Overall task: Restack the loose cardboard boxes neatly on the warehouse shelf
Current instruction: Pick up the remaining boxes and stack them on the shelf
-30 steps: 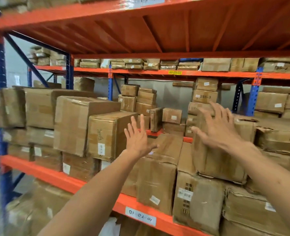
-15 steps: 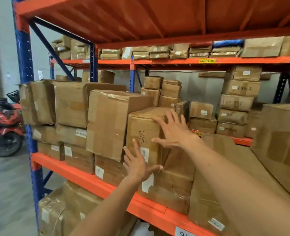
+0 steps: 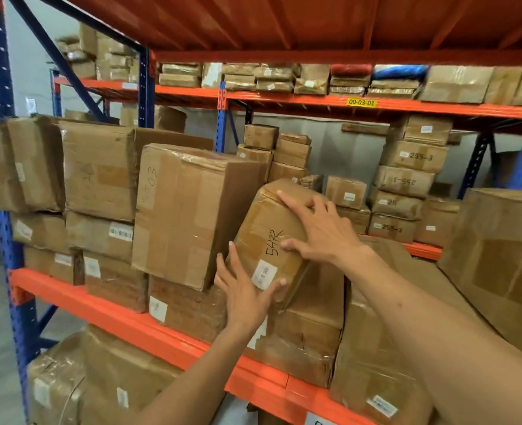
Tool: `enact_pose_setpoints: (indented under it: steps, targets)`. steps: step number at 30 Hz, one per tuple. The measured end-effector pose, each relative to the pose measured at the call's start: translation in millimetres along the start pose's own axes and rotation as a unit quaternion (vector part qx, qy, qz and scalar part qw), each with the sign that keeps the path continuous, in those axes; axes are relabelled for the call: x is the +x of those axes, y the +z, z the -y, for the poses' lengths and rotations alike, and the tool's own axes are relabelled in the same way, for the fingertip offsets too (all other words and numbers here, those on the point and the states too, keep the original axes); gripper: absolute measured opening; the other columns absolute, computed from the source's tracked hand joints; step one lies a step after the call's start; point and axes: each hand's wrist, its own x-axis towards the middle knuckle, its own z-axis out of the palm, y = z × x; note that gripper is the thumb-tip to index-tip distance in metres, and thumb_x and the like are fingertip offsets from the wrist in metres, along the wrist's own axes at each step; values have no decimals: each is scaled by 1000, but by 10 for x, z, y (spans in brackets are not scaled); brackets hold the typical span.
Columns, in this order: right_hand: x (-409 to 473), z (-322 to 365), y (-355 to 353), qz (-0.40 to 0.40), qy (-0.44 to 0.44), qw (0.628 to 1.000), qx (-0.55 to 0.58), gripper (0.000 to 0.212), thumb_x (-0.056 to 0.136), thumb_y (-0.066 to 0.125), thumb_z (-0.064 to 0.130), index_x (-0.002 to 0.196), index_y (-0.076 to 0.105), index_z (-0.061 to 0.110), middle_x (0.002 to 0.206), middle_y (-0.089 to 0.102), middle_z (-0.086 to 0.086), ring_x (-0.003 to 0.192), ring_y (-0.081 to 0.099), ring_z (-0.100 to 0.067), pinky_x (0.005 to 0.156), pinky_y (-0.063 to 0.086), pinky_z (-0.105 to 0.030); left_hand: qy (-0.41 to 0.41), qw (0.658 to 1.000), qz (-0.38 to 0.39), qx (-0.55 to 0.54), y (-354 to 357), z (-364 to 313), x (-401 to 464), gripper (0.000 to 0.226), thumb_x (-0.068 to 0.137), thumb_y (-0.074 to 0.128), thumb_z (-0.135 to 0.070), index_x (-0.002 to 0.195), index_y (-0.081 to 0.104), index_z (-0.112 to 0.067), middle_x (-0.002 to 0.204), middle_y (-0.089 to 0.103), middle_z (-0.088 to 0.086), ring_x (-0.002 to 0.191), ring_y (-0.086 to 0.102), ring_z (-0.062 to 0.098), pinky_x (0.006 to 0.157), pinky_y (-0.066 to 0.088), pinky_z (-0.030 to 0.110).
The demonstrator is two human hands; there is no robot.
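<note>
- The 5472 box [image 3: 262, 219] sits tilted on the middle shelf [image 3: 124, 320], propped on a lower box [image 3: 312, 317], right beside the big box [image 3: 192, 210].
- Left hand [image 3: 244, 297]: fingers straight and splayed, pressing its bottom corner.
- Right hand [image 3: 322, 234]: fingers bent over the top edge, thumb on the front.
- Risk imo: with only palm pressure down low, it could slide off forward or snag the big box.

Tilted box [image 3: 269, 237]: 5472; beam tag [image 3: 361, 102]: 00-03-01; stacked box [image 3: 413, 156]: 255-3.

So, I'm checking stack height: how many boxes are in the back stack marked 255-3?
5, one atop another: top box, 255-3 box, upside-down-marked box, 25 box, bottom box. Any behind are hidden.
</note>
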Motion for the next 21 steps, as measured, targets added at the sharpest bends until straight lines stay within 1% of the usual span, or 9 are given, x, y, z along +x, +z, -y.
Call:
enact_pose_setpoints:
  steps: [5,8,11,13,16,18,19,20,21]
  targets:
    - [14,-30,-159,30,34,998,-32,110,81,69,64,144,-21,66,136,35,-19,120,43,-42,89,43,-57,-41,999,-13,-6,28,-127,162,132,61,88,-63,163,11,-29,159,12,16,137,18,38,111,32,52]
    - [-9,-61,-234,42,41,996,-64,117,79,70,65,142,-28,64,134,40,-24,110,55,-43,86,45,-55,-60,998,-35,4,-4,-87,152,120,60,84,-71,159,29,-33,151,24,15,127,25,34,108,29,45]
    - [-65,-158,-338,65,35,994,-86,127,75,74,66,138,-35,63,128,49,-28,97,63,-42,83,47,-52,-76,995,26,-61,-31,-1,177,118,58,86,-70,156,23,-51,153,19,13,131,25,33,112,31,48]
    - [-122,-227,-416,86,53,992,-81,136,68,81,66,136,-37,65,134,46,-30,103,63,-46,88,48,-57,-51,982,95,-157,-62,29,247,122,56,94,-59,152,17,-62,155,19,9,137,33,30,113,37,46]
    - [-176,-311,-488,138,93,986,-15,152,59,94,51,134,-37,66,150,31,-27,122,53,-48,101,41,-62,-10,961,165,-222,-47,24,401,141,46,102,-48,150,9,-67,158,32,-2,139,43,14,116,40,41]
    - [-226,-389,-492,151,114,981,50,152,56,98,42,141,-26,64,154,32,-21,131,46,-43,108,35,-61,9,946,215,-243,2,-6,515,145,44,105,-43,148,8,-71,152,43,-14,135,51,4,110,46,30]
    - [-261,-436,-475,146,122,979,75,146,55,98,40,145,-15,61,152,37,-18,132,46,-40,109,35,-59,23,942,234,-238,18,-31,574,138,45,105,-41,146,15,-71,145,49,-21,129,55,0,103,49,21]
    - [-306,-488,-443,140,129,977,97,137,56,98,38,145,-4,56,147,43,-15,129,47,-36,107,36,-55,36,942,244,-225,33,-61,631,126,46,105,-39,142,27,-69,137,53,-24,124,58,-1,98,51,18]
    - [-351,-531,-399,129,136,975,117,126,58,97,37,144,6,52,141,46,-11,125,48,-31,104,38,-50,46,944,249,-212,45,-89,681,113,47,104,-37,135,39,-65,131,58,-24,120,60,0,98,52,23]
